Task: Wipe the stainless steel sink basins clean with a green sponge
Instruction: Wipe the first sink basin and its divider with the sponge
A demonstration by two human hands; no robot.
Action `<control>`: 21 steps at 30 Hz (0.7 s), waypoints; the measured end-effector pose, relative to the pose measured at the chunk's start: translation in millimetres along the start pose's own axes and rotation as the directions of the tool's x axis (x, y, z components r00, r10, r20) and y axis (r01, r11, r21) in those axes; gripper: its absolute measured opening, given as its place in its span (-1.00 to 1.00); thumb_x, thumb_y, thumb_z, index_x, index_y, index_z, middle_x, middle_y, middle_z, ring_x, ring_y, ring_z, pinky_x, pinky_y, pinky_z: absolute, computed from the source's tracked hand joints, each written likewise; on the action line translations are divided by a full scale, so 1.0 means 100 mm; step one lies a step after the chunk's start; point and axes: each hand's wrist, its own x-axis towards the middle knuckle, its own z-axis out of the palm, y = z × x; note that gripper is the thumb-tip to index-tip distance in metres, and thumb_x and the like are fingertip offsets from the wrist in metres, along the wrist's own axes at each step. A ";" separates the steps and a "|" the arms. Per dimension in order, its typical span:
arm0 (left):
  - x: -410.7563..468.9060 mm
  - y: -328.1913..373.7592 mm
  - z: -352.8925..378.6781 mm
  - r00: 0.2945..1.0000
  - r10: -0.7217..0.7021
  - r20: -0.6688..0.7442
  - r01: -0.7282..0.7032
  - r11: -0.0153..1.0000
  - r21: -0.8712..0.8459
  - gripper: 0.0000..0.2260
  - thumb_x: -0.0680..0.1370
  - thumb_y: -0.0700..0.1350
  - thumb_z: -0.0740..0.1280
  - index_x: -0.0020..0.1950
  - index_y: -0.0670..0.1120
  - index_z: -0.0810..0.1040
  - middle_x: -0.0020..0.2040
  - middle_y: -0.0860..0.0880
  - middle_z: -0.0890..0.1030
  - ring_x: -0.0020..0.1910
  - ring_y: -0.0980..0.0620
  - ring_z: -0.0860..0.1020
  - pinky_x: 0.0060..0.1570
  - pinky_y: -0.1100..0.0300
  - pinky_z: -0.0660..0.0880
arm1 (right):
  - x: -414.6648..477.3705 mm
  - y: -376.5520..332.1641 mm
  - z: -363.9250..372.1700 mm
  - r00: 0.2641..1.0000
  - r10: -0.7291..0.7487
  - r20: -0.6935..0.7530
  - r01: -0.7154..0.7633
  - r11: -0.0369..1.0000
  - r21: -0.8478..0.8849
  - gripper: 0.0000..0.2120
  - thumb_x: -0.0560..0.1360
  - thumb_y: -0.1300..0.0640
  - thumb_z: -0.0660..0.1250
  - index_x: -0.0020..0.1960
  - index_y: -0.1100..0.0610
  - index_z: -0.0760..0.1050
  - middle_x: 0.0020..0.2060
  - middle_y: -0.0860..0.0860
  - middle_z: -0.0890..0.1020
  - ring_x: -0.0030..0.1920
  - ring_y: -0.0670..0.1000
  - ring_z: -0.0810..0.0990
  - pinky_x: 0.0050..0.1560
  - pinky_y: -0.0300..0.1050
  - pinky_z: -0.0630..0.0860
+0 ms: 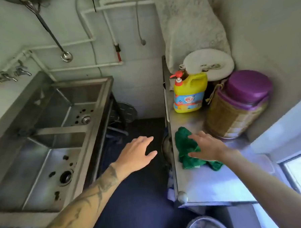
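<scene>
The right hand (209, 148), fingers spread and gripping nothing, hovers over the crumpled green sponge (187, 149) on the counter (211, 184). At its twelve o'clock stands a yellow detergent jug (190, 92), label unreadable, with a purple-lidded jar (238, 104) at one o'clock. The left hand (138, 153), also open, hangs over the floor, the sink basins (42, 137) at its nine o'clock.

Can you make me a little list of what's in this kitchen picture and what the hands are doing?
sink: steel, two basins, on the left
green sponge: lying on the steel counter, on the right
right hand: open, over the sponge, not gripping it
left hand: open, over the floor, holding nothing
yellow soap bottle: upright at the counter's back
purple-lidded jar: beside the bottle
wiping: not started
</scene>
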 end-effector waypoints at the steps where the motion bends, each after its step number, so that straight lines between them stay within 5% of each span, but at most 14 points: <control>1: 0.06 0.00 0.10 0.999 -0.004 0.040 0.004 1.000 -0.006 -0.41 0.71 0.19 0.25 0.71 0.10 0.20 0.66 0.04 0.29 0.61 -0.03 0.30 0.52 0.00 0.29 | 0.07 0.02 0.10 0.999 0.041 0.004 -0.041 0.999 -0.009 -0.19 0.52 -0.32 0.39 0.63 -0.08 0.15 0.47 0.04 0.30 0.49 0.18 0.34 0.39 0.10 0.43; 4: 0.19 -0.08 0.43 0.991 -0.030 0.133 0.034 0.999 -0.031 -0.42 0.71 0.18 0.24 0.71 0.08 0.20 0.65 0.03 0.30 0.60 -0.05 0.31 0.52 -0.02 0.31 | 0.19 -0.01 0.36 0.964 0.266 0.015 -0.267 0.963 0.038 -0.15 0.48 -0.35 0.41 0.61 -0.04 0.16 0.43 0.09 0.29 0.47 0.25 0.33 0.32 0.16 0.49; 7: 0.24 -0.16 0.69 0.984 -0.056 0.171 0.071 0.994 -0.078 -0.42 0.71 0.17 0.25 0.71 0.08 0.20 0.64 0.03 0.32 0.58 -0.07 0.33 0.52 -0.05 0.34 | 0.30 -0.08 0.56 0.942 0.336 0.006 -0.336 0.938 0.090 -0.22 0.52 -0.27 0.42 0.58 -0.01 0.19 0.39 0.12 0.28 0.41 0.31 0.38 0.26 0.19 0.52; 14: 0.21 -0.22 0.85 0.983 -0.070 0.170 0.096 0.985 -0.146 -0.43 0.71 0.13 0.25 0.71 0.06 0.21 0.64 -0.01 0.33 0.58 -0.09 0.34 0.52 -0.05 0.34 | 0.42 -0.27 0.62 0.958 0.276 -0.076 -0.270 0.959 0.082 -0.49 0.55 -0.04 0.41 0.46 -0.06 0.37 0.24 0.12 0.38 0.20 0.33 0.53 0.04 0.13 0.59; 21: -0.13 -0.46 0.74 0.980 -0.170 0.107 0.191 0.954 -0.232 -0.45 0.72 0.11 0.24 0.70 0.08 0.22 0.64 0.01 0.33 0.59 -0.06 0.33 0.51 -0.01 0.34 | 0.39 -0.68 0.65 0.985 0.147 -0.086 -0.121 0.959 0.256 -0.54 0.52 -0.08 0.42 0.39 -0.08 0.46 0.19 0.06 0.45 0.08 0.30 0.61 0.13 0.16 0.57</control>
